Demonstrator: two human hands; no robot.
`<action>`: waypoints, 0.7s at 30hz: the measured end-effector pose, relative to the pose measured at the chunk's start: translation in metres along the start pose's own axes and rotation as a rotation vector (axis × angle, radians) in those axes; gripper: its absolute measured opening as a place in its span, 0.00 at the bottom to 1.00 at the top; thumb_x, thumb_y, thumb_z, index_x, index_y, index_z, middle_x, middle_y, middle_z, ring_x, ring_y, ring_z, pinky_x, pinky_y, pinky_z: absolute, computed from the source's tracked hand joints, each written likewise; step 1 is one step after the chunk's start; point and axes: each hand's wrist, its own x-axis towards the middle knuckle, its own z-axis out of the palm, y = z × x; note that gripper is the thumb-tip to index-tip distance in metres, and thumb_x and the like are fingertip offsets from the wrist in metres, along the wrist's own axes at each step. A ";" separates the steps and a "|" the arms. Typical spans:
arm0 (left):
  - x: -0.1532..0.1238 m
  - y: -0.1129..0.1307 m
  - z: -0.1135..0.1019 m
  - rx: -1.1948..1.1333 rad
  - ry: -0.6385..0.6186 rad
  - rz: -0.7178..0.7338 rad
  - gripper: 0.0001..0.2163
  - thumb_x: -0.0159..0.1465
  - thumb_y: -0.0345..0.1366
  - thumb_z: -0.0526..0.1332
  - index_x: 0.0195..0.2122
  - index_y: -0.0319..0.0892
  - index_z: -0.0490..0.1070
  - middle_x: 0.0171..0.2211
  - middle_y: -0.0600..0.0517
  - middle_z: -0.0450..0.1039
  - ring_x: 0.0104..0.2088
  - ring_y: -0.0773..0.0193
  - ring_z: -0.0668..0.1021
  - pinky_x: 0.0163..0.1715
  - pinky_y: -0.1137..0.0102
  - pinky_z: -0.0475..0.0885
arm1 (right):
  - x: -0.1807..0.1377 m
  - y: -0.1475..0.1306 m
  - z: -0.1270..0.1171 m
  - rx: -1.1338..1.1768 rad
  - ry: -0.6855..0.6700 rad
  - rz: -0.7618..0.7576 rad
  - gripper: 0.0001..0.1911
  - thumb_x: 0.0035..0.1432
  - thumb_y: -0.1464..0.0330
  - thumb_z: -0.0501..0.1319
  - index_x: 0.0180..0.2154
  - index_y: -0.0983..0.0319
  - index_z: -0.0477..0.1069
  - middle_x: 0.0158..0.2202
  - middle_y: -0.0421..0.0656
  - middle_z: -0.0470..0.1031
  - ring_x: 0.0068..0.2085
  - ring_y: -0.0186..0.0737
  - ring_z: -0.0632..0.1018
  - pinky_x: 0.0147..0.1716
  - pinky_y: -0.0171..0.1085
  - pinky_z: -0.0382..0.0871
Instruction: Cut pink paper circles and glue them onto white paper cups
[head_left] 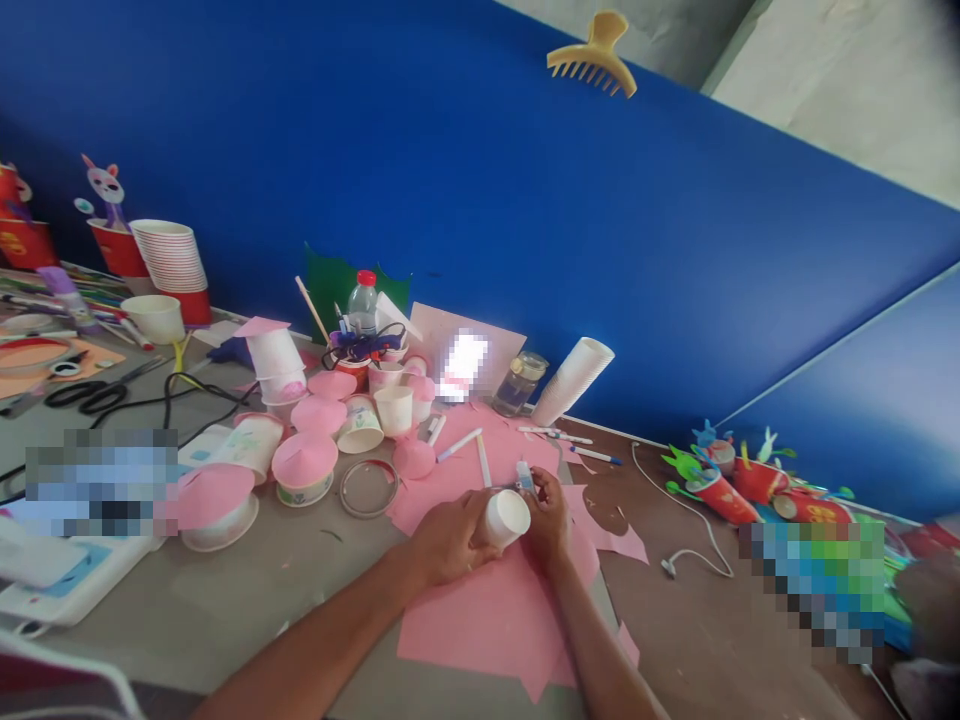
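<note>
My left hand [448, 538] is wrapped round a white paper cup [507, 517] lying on its side, its base toward me. My right hand [547, 515] presses against the cup's far side and pinches a small white glue tube [525, 477] by its top. Both hands rest over sheets of pink paper [495, 610] spread on the table. Several paper cups with pink cone lids [304, 466] stand to the left of my hands.
A roll of clear tape [368, 488], pens [592, 454], black scissors [94, 393], a water bottle [363, 304], a glass jar [522, 381] and a leaning cup stack [572, 381] crowd the table. A blue wall [525, 220] backs it. Red cup crafts [720, 490] and a white cable [694, 550] lie right.
</note>
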 end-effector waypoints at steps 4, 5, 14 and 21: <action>0.000 -0.001 0.002 0.012 -0.039 -0.006 0.33 0.53 0.41 0.64 0.59 0.49 0.54 0.52 0.48 0.69 0.47 0.50 0.75 0.44 0.63 0.68 | 0.002 0.001 -0.002 0.052 0.043 0.031 0.19 0.49 0.65 0.60 0.46 0.60 0.68 0.42 0.46 0.74 0.40 0.43 0.75 0.38 0.42 0.69; 0.001 0.000 0.002 0.018 -0.046 -0.014 0.33 0.53 0.41 0.64 0.59 0.49 0.54 0.52 0.48 0.69 0.48 0.50 0.75 0.44 0.63 0.68 | 0.002 0.002 -0.002 0.083 0.043 0.036 0.20 0.49 0.64 0.60 0.46 0.60 0.67 0.42 0.46 0.74 0.41 0.43 0.75 0.39 0.42 0.69; 0.006 -0.010 -0.003 -0.110 0.163 -0.019 0.25 0.56 0.38 0.61 0.55 0.46 0.59 0.49 0.46 0.70 0.44 0.55 0.75 0.42 0.65 0.71 | 0.000 0.000 -0.001 -0.043 0.015 0.013 0.20 0.49 0.64 0.54 0.46 0.61 0.65 0.40 0.45 0.72 0.36 0.39 0.72 0.36 0.39 0.68; 0.009 -0.015 -0.007 -0.128 0.247 -0.050 0.22 0.56 0.38 0.61 0.52 0.44 0.62 0.46 0.46 0.71 0.43 0.55 0.75 0.43 0.62 0.70 | -0.006 -0.001 -0.001 -0.122 -0.048 0.048 0.18 0.51 0.65 0.53 0.45 0.59 0.64 0.36 0.44 0.74 0.33 0.40 0.73 0.32 0.38 0.68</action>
